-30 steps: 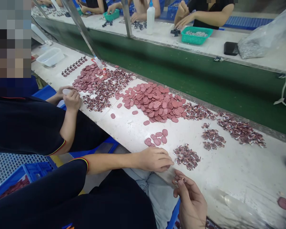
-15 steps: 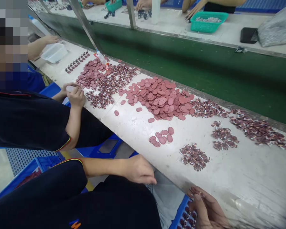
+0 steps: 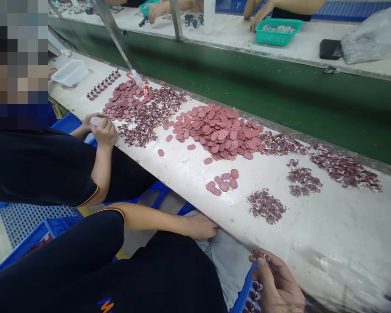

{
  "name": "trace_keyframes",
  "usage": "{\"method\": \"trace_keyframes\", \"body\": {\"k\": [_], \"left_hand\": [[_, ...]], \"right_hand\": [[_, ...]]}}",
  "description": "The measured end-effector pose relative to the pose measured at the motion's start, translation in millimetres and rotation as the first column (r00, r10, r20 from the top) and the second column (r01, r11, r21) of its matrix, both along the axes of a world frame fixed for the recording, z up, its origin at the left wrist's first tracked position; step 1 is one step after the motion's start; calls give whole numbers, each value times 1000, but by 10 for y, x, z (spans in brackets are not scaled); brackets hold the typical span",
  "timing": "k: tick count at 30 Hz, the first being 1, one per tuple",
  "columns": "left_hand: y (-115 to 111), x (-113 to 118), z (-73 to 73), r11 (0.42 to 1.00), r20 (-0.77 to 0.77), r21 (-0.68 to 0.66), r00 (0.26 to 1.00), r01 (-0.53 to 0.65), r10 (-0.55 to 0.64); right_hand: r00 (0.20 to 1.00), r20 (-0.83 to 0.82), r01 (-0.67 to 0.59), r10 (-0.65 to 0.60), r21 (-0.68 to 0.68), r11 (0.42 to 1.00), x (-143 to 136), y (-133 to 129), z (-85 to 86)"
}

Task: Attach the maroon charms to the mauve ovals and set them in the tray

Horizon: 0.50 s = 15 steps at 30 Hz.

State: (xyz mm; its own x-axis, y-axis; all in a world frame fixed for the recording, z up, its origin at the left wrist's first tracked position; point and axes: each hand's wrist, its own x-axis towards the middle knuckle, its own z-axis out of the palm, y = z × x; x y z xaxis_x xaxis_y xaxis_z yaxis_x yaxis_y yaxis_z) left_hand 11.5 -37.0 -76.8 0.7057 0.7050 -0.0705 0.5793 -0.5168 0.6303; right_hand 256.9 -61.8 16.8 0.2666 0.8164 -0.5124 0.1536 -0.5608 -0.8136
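Observation:
My right hand [image 3: 278, 280], by the table's front edge at the lower right, pinches a small dark-brown part [image 3: 259, 254] between thumb and fingers. Below it, a blue tray [image 3: 243, 289] holds rows of similar brown parts. My left hand [image 3: 202, 226] is closed at the table edge, over the light grey cloth [image 3: 226, 261] on my lap; anything in its fingers is hidden. On the white table [image 3: 189, 187] before me lie several loose reddish oval pieces [image 3: 224, 186], a big heap of the same ovals [image 3: 221, 134] and a small pile of brown parts [image 3: 266, 206].
More brown parts lie in piles [image 3: 348, 169] at the right. On the left a co-worker's hands [image 3: 102, 128] hold something whitish. A clear plastic tub [image 3: 71, 73] stands farther off. Beyond the green strip [image 3: 280, 82], other people work near a green basket [image 3: 278, 37].
My left hand has moved right and down to the table edge. My right hand has shifted slightly left and up, still pinching the brown part. The view has tilted slightly.

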Motion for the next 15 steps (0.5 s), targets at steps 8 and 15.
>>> {"method": "trace_keyframes", "body": {"k": [8,15], "left_hand": [[-9,-230,281,956,130,-294,990,-20,61],[-315,-268,854,773,403,-634,843,-24,357]], "right_hand": [[991,-135,-27,23,-28,999,-52,-141,-96],[872,-461,-248,167,-121,961,-41,-408,-238]]}}
